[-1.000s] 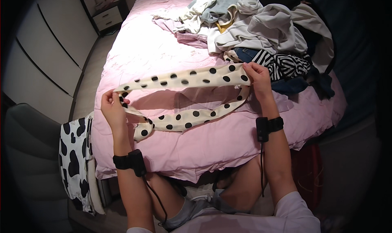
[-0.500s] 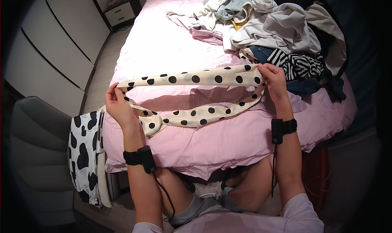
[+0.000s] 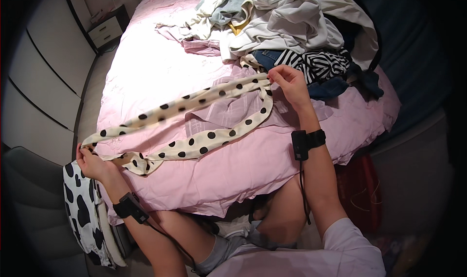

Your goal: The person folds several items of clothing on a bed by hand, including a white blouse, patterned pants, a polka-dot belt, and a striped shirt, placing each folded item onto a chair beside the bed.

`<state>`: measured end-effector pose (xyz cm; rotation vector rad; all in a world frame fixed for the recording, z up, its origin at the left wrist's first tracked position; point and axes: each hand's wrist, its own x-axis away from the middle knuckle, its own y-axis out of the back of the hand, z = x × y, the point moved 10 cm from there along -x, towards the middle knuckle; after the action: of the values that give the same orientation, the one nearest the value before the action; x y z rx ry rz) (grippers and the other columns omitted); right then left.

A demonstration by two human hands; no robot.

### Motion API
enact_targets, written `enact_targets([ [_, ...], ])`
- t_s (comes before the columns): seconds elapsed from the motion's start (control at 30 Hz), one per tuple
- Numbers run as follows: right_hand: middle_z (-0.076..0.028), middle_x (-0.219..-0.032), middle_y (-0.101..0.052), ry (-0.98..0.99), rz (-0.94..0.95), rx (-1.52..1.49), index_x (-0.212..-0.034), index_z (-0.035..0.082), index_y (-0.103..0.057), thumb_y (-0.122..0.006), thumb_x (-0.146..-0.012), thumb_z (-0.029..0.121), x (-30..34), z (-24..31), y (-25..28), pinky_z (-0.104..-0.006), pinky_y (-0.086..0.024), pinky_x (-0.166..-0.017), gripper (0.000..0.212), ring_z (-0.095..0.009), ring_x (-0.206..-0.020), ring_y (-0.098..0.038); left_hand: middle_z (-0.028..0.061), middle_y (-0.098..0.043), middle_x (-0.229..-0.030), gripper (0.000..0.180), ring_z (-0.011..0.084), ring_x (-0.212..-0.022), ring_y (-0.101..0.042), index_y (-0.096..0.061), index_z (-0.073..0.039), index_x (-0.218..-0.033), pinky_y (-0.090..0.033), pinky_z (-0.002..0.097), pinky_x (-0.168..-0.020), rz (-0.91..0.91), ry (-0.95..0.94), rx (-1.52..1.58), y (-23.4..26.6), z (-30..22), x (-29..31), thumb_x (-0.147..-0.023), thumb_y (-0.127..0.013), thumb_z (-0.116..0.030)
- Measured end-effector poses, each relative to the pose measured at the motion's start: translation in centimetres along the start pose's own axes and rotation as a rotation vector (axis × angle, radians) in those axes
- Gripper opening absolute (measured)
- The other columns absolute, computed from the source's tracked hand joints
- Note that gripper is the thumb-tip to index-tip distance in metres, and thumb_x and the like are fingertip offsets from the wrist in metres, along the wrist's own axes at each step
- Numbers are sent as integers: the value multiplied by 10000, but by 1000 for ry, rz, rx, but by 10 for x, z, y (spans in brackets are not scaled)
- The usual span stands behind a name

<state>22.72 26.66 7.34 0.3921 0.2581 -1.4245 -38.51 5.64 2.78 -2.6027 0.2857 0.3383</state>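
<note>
A cream cloth belt with black polka dots (image 3: 192,99) is stretched between my two hands above the bed. Its upper strip slants up to the right, and the lower strip sags back in a loop with a knotted or bunched part near the left end. My left hand (image 3: 95,165) pinches the belt's left end over the bed's left front edge. The right end is pinched in my right hand (image 3: 291,82), close to the clothes pile. Each wrist carries a black strap with a small box and cable. Under the loop lies a sheer lilac cloth (image 3: 214,115).
A heap of white and grey clothes (image 3: 301,24) covers the far right of the pink bed (image 3: 194,194), with a black-and-white striped garment (image 3: 316,65) and jeans (image 3: 265,59). A grey chair (image 3: 29,194) holds a black-patterned white cloth (image 3: 82,209). A red bag (image 3: 360,189) stands at right.
The belt now slants, its left end lower and farther left with my left hand. The whole view has shifted, so the bed and clothes appear farther left.
</note>
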Motion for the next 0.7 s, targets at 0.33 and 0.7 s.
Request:
enact_targets([
  [0.33, -66, -1196, -615, 235, 199, 790, -1167, 162, -679, -756, -704, 148, 10, -16, -42, -430, -389, -1017, 470, -319, -1136, -538, 136, -666, -1160, 455, 293, -1151, -605, -615, 33, -1185, -389, 373, -1097, 71, -199, -486, -14, -15, 16, -776, -431, 112],
  [0.7, -99, -800, -620, 458, 23, 756, -843, 26, -682, -697, -772, 12, 13, 47, -51, -364, -477, -686, 74, -293, -746, -609, 141, -632, -1118, 395, 257, -975, -649, -601, 13, -1154, -533, 342, -828, 1362, -304, -336, -182, -55, 256, -808, -772, -68],
])
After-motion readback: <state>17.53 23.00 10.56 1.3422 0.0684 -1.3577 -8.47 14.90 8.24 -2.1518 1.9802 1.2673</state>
